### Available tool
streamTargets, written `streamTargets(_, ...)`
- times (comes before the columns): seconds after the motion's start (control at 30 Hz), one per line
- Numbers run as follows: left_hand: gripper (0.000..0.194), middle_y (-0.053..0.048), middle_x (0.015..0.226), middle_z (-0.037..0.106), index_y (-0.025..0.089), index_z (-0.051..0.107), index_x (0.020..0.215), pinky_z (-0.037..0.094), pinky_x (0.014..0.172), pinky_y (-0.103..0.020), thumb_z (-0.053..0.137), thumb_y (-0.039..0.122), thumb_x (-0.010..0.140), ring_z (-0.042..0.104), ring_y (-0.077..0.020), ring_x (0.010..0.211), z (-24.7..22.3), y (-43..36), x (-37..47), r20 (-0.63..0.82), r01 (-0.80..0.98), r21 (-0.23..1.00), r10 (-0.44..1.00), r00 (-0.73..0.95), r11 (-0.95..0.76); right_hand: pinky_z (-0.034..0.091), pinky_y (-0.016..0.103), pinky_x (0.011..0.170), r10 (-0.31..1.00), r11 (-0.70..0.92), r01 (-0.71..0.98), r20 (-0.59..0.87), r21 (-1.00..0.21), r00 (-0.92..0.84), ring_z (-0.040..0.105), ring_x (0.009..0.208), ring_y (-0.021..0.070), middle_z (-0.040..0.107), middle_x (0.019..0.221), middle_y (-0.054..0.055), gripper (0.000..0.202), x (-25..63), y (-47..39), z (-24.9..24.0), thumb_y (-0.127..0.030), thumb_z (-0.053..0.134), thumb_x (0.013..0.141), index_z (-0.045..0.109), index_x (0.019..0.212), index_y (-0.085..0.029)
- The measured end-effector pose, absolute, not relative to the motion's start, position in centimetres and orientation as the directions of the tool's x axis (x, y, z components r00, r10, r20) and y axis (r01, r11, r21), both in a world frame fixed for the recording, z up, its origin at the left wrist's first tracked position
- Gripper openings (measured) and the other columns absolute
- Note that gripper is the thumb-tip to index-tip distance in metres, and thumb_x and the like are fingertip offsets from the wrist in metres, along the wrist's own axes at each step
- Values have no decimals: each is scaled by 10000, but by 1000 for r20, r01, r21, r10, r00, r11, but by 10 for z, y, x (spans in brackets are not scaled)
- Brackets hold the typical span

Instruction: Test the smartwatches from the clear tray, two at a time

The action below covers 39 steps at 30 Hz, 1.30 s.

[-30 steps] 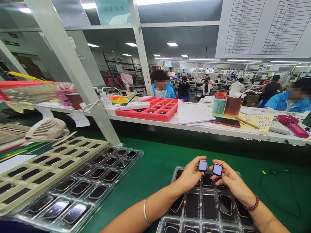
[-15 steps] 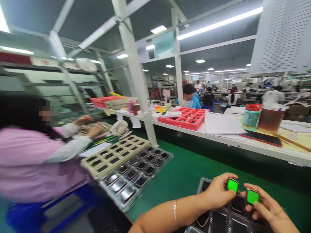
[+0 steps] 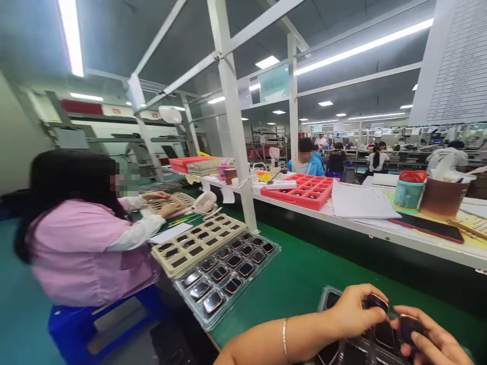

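Observation:
Both my hands are at the lower right, above a clear plastic tray [image 3: 323, 300] that holds several dark-screened watch bodies. My left hand [image 3: 353, 313], with a bracelet on the wrist, pinches a strapless smartwatch [image 3: 378, 303] between thumb and fingers. Close beside it, my right hand [image 3: 433, 337] grips a second smartwatch [image 3: 411, 324] by its edges, the thumb resting on its face. The two watches are apart, and their screens look dark. My hands and forearm hide part of the tray.
Left of my hands, another clear tray [image 3: 247, 289] of watch bodies lies beside a beige tray [image 3: 175, 275] on the green bench [image 3: 291, 268]. A co-worker in pink [image 3: 83, 238] sits at the left. The white shelf ahead bears a red compartment tray [image 3: 315, 203], papers [image 3: 361, 200] and a phone [image 3: 428, 227].
Both watch screens have gone from bright green to dark, and the watches are tilted differently in my fingers. My view has swung a little left, so the scene sits farther right.

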<state>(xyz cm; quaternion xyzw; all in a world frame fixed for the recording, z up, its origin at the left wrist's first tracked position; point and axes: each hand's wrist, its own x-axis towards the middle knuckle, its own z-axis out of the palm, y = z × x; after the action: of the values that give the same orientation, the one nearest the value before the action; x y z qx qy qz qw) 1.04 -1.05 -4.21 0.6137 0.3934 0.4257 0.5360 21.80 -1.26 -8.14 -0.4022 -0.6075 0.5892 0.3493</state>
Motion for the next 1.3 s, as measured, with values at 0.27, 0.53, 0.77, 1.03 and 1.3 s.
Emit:
streamTargets(0.27,341,-31,717,599,125,610,885,422,531,-206,578,429,735,541,-116,636,-21,-13,10,45,-38,999,924,380,-33,426,266,485,937,12,-3,13,-1000,-350,606,555,146,656,846,54,303,195,-34,-26,-454,531,807,574,962,-198)
streamTargets(0.53,443,-48,789,627,137,568,1031,278,404,-176,530,480,752,507,-84,502,-21,-11,9,-9,18,1000,925,379,2,354,189,388,957,70,-9,69,-998,-283,502,393,72,646,660,-2,278,196,-35,-25,-436,560,784,556,840,-165)
streamTargets(0.77,305,-31,726,609,130,573,876,369,477,-195,588,394,724,522,-106,584,-16,-14,11,13,17,1000,908,419,-22,356,170,384,947,84,-23,87,-996,-309,493,383,61,644,646,-11,201,197,-37,-25,-354,582,767,557,826,-163)
streamTargets(1.03,227,-26,681,599,129,570,811,401,538,-219,570,347,745,533,-129,641,-14,-16,10,46,48,996,901,432,-74,411,198,429,939,25,-88,54,-996,-340,605,505,112,660,777,32,264,195,-38,-22,-414,516,804,583,890,-174)
streamTargets(1.3,224,-23,747,588,132,552,912,403,593,-236,580,213,705,526,-120,657,-18,-13,10,100,-8,994,912,398,-106,472,244,519,938,-6,-151,46,-988,-344,612,614,124,628,898,41,296,195,-38,-23,-313,570,762,535,1034,-201)
